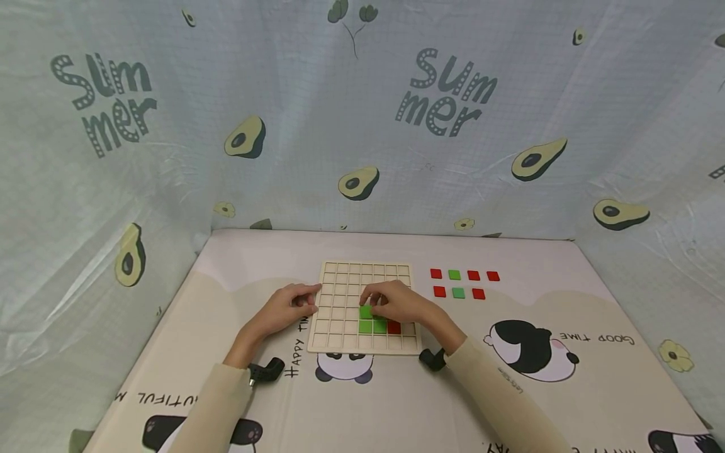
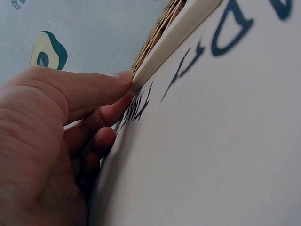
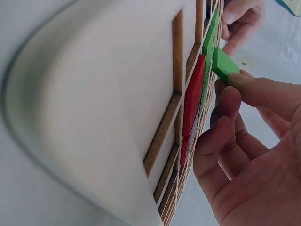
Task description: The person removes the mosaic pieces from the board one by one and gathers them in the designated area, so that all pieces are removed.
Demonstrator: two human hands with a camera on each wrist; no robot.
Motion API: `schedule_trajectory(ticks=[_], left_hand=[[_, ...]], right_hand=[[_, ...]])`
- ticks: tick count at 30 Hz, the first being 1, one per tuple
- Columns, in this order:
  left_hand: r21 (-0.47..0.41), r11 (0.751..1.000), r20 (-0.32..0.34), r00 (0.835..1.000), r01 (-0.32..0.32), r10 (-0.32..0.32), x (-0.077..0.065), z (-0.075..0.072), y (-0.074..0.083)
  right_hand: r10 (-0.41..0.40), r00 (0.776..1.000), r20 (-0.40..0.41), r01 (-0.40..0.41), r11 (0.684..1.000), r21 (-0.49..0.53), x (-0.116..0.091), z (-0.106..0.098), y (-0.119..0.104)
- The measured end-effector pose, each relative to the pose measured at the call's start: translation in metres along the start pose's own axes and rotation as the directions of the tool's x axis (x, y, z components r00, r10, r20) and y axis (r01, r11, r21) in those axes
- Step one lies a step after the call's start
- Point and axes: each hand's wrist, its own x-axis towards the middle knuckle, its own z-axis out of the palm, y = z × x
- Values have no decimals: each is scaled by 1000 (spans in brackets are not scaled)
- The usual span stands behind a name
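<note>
A pale wooden grid board (image 1: pixel 340 302) lies on the table. My left hand (image 1: pixel 289 307) is at its left side, with the straight thumb and index fingertip touching the edge; the left wrist view shows the thumb (image 2: pixel 106 87) against the rim. My right hand (image 1: pixel 399 302) is over the board's right half. Between its thumb and fingertips it pinches a green square tile (image 3: pixel 225 65), tilted and close over the grid. Near it, green tiles (image 1: pixel 365 326) and a red tile (image 1: pixel 393 327) sit in the squares; the hand partly covers this area in the head view.
To the right of the board lie two rows of loose tiles, red ones (image 1: pixel 473 275) and green ones (image 1: pixel 458 293). The tablecloth (image 1: pixel 442 402) has printed animals and words. A patterned curtain (image 1: pixel 306 94) hangs behind and at both sides.
</note>
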Motion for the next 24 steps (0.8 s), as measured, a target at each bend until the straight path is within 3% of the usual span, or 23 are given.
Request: schedule_trajectory(ticks=[7,24], left_hand=[[5,1000,-2,1000,-3,3,1,0,-1],[5,1000,-1,1000,-11,11,1,1,-2]], right_hand=[[-3,1000,-26,4,1000,7,-6,-5,4],[77,996,-55,-72,995,72,-35,-35,22]])
